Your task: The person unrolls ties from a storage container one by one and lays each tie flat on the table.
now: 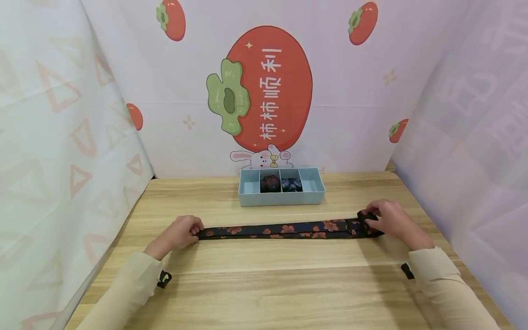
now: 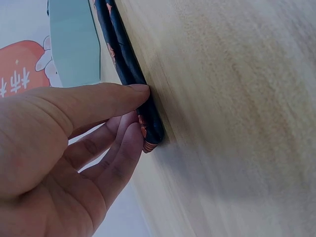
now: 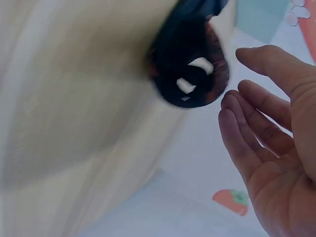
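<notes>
A dark necktie with orange flowers (image 1: 284, 230) stretches in a narrow strip across the wooden table. At its left end, my left hand (image 1: 183, 231) pinches the tie between thumb and fingers, as the left wrist view confirms. The tie's right end is coiled into a loose roll (image 3: 190, 74) with gaps through its middle. Beside that roll is my right hand (image 1: 393, 220); in the right wrist view its thumb and fingers are spread, and a small space separates them from the roll.
Beyond the tie stands a light blue divided box (image 1: 282, 199). Its two middle compartments hold a dark reddish rolled tie (image 1: 270, 183) and a dark blue patterned rolled tie (image 1: 291, 184). Printed cloth (image 1: 338, 101) hangs behind the table and along both sides.
</notes>
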The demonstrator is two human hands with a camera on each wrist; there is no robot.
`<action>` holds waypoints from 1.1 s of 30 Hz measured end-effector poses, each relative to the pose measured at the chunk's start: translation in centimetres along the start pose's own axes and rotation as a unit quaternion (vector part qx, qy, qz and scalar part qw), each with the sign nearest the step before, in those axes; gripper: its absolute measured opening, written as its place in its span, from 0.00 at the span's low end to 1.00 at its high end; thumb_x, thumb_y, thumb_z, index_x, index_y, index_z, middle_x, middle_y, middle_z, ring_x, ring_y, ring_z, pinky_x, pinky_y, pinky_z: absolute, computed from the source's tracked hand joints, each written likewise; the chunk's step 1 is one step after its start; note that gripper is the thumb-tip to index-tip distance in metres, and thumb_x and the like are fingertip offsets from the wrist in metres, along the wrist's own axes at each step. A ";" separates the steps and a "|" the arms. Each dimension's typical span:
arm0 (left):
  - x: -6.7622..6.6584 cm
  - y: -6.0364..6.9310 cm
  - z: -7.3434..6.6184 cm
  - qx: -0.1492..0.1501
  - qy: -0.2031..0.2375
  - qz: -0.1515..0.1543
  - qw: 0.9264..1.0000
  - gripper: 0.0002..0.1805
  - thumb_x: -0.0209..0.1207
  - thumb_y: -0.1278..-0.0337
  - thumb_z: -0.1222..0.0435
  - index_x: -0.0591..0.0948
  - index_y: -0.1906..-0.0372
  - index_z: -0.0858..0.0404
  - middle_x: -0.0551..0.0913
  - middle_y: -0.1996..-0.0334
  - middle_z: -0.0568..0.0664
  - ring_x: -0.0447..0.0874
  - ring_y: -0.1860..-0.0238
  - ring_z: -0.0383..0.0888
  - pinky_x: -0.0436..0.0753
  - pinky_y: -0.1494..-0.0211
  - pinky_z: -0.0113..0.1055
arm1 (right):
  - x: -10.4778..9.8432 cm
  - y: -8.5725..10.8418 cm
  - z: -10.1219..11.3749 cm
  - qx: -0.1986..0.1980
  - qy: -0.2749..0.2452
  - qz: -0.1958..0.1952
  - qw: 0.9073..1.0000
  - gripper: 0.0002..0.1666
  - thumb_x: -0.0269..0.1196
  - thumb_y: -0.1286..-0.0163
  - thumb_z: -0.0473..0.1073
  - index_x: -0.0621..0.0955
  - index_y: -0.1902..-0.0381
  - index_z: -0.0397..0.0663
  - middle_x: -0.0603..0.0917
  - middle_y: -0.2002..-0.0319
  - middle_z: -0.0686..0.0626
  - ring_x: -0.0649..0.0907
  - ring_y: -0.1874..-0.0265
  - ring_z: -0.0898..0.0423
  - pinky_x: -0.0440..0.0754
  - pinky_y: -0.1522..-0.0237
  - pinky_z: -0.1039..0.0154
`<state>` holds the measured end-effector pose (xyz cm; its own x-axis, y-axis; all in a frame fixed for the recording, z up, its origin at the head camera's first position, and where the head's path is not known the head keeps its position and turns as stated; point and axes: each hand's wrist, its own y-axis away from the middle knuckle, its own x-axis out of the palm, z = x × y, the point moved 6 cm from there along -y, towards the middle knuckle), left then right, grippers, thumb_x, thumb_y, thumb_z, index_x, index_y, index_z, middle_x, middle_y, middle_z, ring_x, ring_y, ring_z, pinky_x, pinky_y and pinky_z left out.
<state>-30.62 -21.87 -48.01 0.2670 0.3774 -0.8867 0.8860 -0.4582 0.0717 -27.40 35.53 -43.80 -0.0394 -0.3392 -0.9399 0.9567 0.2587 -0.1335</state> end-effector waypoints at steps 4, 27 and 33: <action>0.1 -0.1 -0.1 0.001 -0.003 -0.001 1.000 0.11 0.73 0.48 0.79 0.86 0.62 0.65 0.85 0.66 0.49 0.80 0.64 0.40 0.85 0.58 0.37 | 0.3 -0.3 1.0 -0.022 -0.001 -0.005 1.000 0.13 0.77 0.40 0.35 0.87 0.59 0.36 0.88 0.63 0.43 0.86 0.64 0.48 0.88 0.59 0.49; -0.4 0.3 0.4 0.004 -0.005 -0.011 1.000 0.11 0.73 0.49 0.79 0.86 0.61 0.67 0.85 0.66 0.50 0.81 0.65 0.41 0.85 0.59 0.37 | 0.1 1.5 -2.9 0.031 -0.014 0.006 0.999 0.20 0.77 0.42 0.34 0.84 0.56 0.27 0.87 0.59 0.32 0.86 0.61 0.38 0.87 0.57 0.40; -0.5 0.6 1.2 -0.007 -0.008 -0.015 1.000 0.11 0.73 0.48 0.80 0.86 0.61 0.67 0.86 0.66 0.51 0.81 0.65 0.41 0.85 0.59 0.37 | -0.1 2.0 -4.2 0.052 -0.011 0.009 0.999 0.18 0.74 0.39 0.33 0.84 0.54 0.27 0.87 0.58 0.31 0.87 0.61 0.37 0.87 0.57 0.40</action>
<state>-30.68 -23.33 -48.03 0.2346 0.3781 -0.8955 0.8985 -0.4359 0.0513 -26.74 39.90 -45.29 -0.0169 -0.3548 -0.9348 0.9819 0.1705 -0.0824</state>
